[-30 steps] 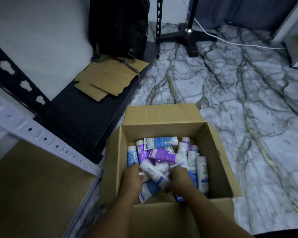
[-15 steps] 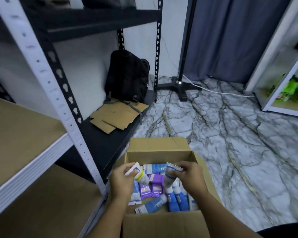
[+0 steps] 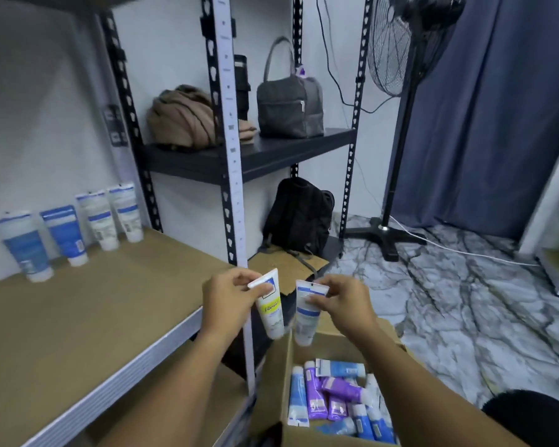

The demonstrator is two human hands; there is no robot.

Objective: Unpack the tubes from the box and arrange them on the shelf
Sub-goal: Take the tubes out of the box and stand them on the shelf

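Above the box (image 3: 273, 366) I see my left hand (image 3: 226, 300) pinching a yellow-labelled tube (image 3: 270, 312) and my right hand (image 3: 344, 301) pinching a blue-labelled tube (image 3: 307, 312); 4 tubes (image 3: 68, 232) stand on the shelf (image 3: 88, 314).

Four tubes (image 3: 78, 230) stand at the back of the shelf (image 3: 88, 321), left of the box (image 3: 273, 375).

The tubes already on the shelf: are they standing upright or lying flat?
Upright. Four tubes stand cap-down in a row at the back of the wooden shelf, crimped ends up, against the wall.
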